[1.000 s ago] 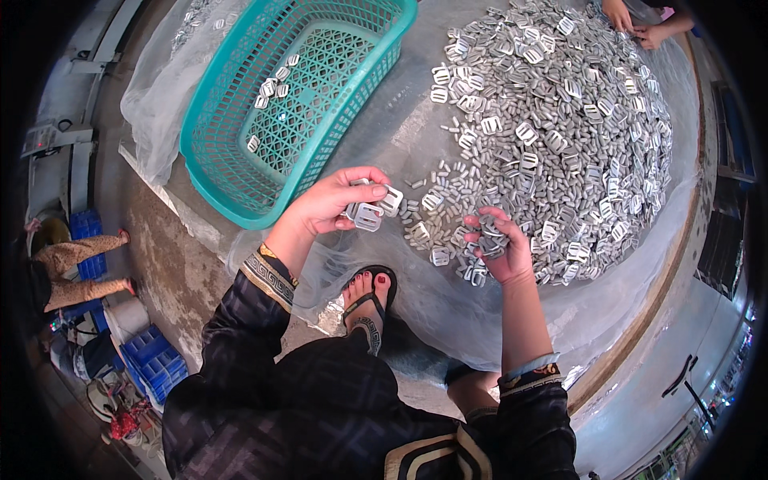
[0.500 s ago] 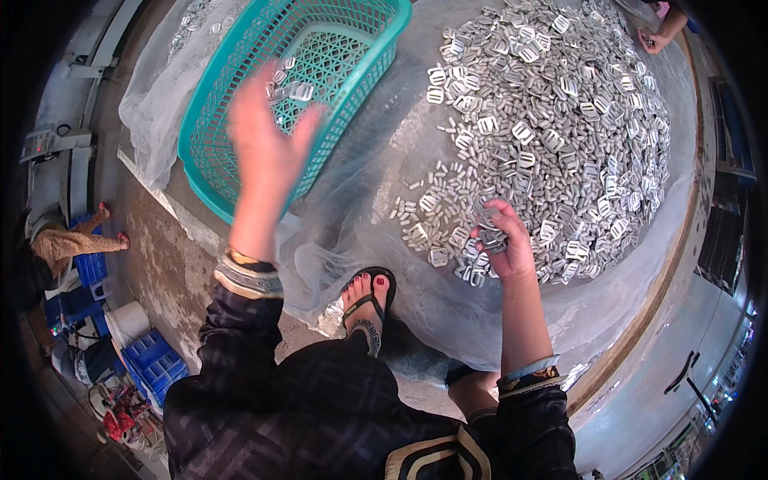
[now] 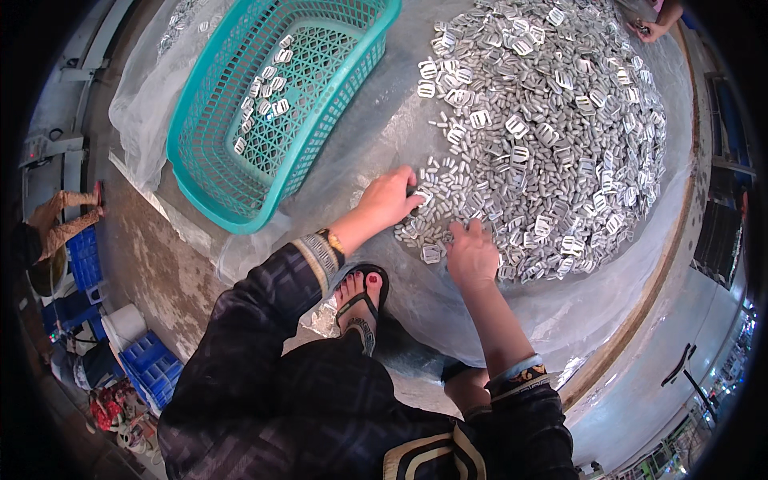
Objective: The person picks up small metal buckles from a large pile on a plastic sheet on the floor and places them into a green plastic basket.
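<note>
A wide heap of small grey pellets (image 3: 552, 152), mixed with silver metal slide buckles (image 3: 516, 126), lies to the right. At its near left edge my left hand (image 3: 387, 200) pinches a slide buckle (image 3: 423, 196) between thumb and fingertips. Close beside it, my right hand (image 3: 474, 258) rests palm down on the heap's near edge, fingers curled into the pieces; whatever they hold is hidden. To the far left stands a teal plastic basket (image 3: 276, 196) with a perforated floor, and several loose slide buckles (image 3: 267, 90) lie in it.
Clear plastic sheeting (image 3: 360, 132) spreads under the heap and basket. My sandalled foot (image 3: 362, 296) is at the sheet's near edge. A co-worker's hand (image 3: 652, 32) holds something small at the far right. Blue crates (image 3: 152, 364) and another person's legs (image 3: 68, 216) are at left.
My left hand has come from over the basket rightward down to the heap; buckles now lie spread on the basket floor. My right hand has moved slightly left and turned palm down.
</note>
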Tool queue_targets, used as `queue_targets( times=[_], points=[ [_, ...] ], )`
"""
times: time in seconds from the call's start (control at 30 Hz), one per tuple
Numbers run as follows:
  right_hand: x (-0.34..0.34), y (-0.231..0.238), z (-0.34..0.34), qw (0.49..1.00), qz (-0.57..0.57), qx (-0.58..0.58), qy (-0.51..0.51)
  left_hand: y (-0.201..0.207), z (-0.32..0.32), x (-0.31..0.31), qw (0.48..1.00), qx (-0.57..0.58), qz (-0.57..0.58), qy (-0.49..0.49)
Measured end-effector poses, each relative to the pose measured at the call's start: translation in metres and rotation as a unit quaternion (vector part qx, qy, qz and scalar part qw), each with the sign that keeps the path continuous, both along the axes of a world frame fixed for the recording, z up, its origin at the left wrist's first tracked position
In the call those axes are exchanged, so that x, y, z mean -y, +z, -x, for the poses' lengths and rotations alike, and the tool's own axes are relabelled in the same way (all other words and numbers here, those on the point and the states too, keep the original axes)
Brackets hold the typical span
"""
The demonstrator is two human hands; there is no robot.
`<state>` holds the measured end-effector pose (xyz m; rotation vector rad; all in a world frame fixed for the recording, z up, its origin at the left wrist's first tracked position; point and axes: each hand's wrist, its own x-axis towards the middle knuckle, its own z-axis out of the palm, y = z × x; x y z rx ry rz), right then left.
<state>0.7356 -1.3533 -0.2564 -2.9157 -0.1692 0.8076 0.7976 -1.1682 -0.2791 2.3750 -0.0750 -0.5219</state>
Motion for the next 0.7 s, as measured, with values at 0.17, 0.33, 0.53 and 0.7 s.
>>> queue_targets(
  times=[0.17, 0.33, 0.53, 0.7],
  points=[
    [0.009, 0.008, -0.008, 0.982, -0.139, 0.008, -0.125, -0.003, 0.001, 0.010, 0.998, 0.017, -0.053, -0.040],
    [0.046, -0.016, -0.025, 0.847, -0.370, -0.094, -0.369, -0.010, -0.003, -0.005, 0.999, -0.049, -0.016, -0.014],
    [0.040, 0.023, -0.038, 0.675, -0.509, -0.219, -0.488, 0.003, 0.004, -0.006, 1.000, -0.004, -0.007, -0.021],
    [0.042, 0.020, -0.036, 0.518, -0.595, -0.275, -0.550, 0.007, -0.003, -0.013, 0.906, -0.195, 0.361, 0.101]
  ],
)
